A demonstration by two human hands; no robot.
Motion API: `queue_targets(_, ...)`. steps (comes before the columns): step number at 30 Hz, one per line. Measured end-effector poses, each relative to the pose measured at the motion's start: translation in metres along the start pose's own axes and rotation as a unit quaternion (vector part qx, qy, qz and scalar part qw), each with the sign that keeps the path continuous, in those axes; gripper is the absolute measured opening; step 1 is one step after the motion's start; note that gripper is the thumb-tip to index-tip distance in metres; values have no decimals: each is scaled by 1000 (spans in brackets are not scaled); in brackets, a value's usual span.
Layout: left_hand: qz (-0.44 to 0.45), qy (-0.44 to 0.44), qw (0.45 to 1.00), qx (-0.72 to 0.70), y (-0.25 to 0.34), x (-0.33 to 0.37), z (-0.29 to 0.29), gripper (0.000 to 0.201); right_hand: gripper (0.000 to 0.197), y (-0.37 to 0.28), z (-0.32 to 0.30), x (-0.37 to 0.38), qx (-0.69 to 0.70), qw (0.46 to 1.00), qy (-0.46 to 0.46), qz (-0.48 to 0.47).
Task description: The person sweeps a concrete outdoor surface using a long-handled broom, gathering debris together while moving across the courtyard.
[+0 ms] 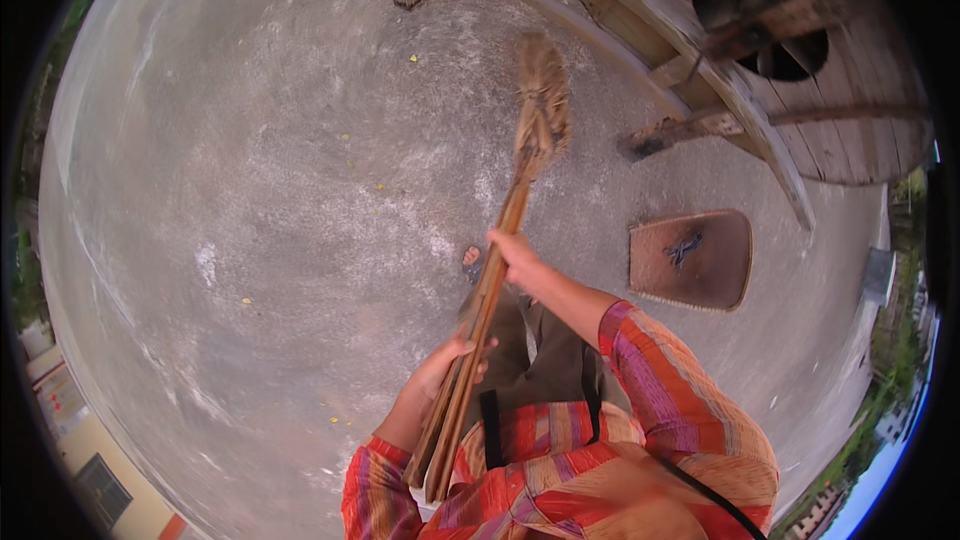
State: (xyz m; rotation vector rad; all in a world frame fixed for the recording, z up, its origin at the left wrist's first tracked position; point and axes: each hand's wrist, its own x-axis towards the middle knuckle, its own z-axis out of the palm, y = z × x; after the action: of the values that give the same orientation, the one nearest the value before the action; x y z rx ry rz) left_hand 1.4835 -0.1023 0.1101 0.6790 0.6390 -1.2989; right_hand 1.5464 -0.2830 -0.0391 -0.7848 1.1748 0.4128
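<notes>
Gripping a slanted broom (514,200), right hand (512,252) wrapped farther forward, left hand (452,358) curled around lower

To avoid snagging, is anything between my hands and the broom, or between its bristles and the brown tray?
Nothing visible for either: your left hand and right hand grip the broom itself. A wooden leg appears just beside the line from bristles to brown tray.

This is a yard outdoors, because you can see wide, rough, grey hard ground (250,190), leafy green plants (908,335), bright blue sky (885,490) and a pale yellow building with a dark window (82,440).
</notes>
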Motion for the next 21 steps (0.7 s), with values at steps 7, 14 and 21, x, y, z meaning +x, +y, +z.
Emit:
queue_targets(7,-23,-47,966,252,49,206,11,76,31,-125,-101,169,-88,981,146,-92)
queue_targets(14,-7,-175,982,71,64,414,25,64,46,-252,-205,304,-234,913,258,-214)
queue_targets(21,51,-265,963,3,90,556,12,53,44,-327,-201,370,-223,922,253,-191)
